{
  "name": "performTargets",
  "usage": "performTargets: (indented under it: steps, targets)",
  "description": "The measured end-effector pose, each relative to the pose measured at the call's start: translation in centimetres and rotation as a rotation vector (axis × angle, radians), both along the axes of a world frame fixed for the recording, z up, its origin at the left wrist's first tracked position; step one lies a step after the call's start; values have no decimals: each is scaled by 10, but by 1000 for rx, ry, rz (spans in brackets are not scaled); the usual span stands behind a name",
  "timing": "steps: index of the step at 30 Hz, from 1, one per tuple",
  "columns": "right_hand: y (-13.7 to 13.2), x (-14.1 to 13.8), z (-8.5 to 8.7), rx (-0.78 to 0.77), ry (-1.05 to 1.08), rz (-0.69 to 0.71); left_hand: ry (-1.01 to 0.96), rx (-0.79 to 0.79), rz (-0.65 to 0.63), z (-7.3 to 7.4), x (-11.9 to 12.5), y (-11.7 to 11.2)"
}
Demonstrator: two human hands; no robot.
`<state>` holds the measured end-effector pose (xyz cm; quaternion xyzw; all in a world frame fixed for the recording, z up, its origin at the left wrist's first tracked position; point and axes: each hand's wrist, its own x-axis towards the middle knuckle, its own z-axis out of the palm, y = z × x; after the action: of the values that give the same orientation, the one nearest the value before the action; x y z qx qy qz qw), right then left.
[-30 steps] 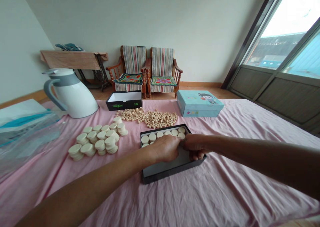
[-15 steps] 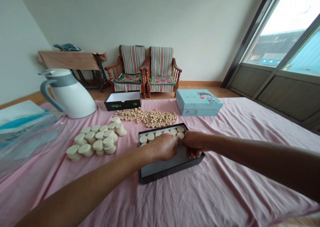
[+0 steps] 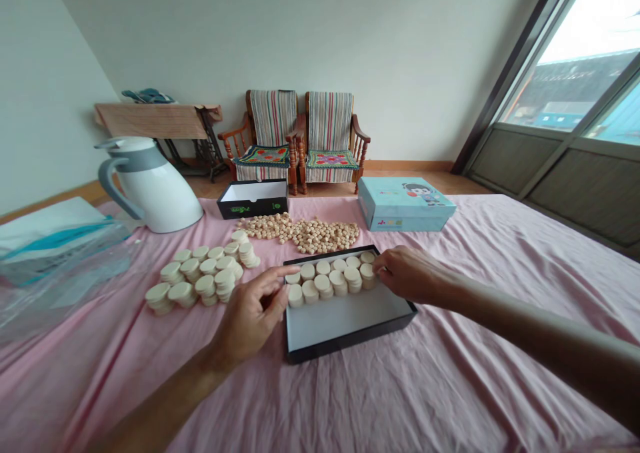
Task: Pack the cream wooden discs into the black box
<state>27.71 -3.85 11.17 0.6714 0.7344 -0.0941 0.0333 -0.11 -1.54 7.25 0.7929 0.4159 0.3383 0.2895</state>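
A shallow black-rimmed box (image 3: 350, 339) with a pale inside lies on the pink cloth before me. Two rows of cream round discs in stacks (image 3: 325, 284) fill its far half. My left hand (image 3: 250, 316) is at the box's left edge, index finger stretched to the end of the rows and thumb apart; it holds nothing I can see. Over the right edge is my right hand (image 3: 407, 273), its fingers curled together beside the last stacks. Whether anything is between those fingers is hidden.
More disc stacks (image 3: 200, 270) stand to the left. Behind the box lies a heap of small wooden pieces (image 3: 325, 235). Further back are another black box (image 3: 255, 206) and a light blue box (image 3: 407, 205). A white jug (image 3: 160, 193) and a plastic bag (image 3: 60, 266) sit left.
My hands, close together over the box before, have moved apart: the left to the box's left edge, the right to its right edge. The two rows of stacks now show plainly.
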Motion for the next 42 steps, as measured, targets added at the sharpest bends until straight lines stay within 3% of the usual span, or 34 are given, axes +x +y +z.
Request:
performTargets:
  steps: [6, 13, 31, 35, 38, 40, 42]
  targets:
    - [5, -11, -14, 149, -123, 98, -155, 98, 227, -22, -20, -2]
    - [11, -19, -35, 275, -269, 149, -146, 190, 283, -47, -22, 11]
    - [9, -24, -36, 278, -300, 148, -93, 174, 284, -48, -25, 15]
    - [1, -17, -25, 282, -133, 100, -86, 180, 201, -52, -27, 9]
    - [-10, -12, -19, 165, -49, 40, -65, 176, 16, -56, -29, 4]
    - [-18, -12, -17, 67, -92, 101, -35, 174, -130, -57, -29, 2]
    - [-23, -15, -16, -15, -193, 263, -1, 175, -250, -57, -28, 1]
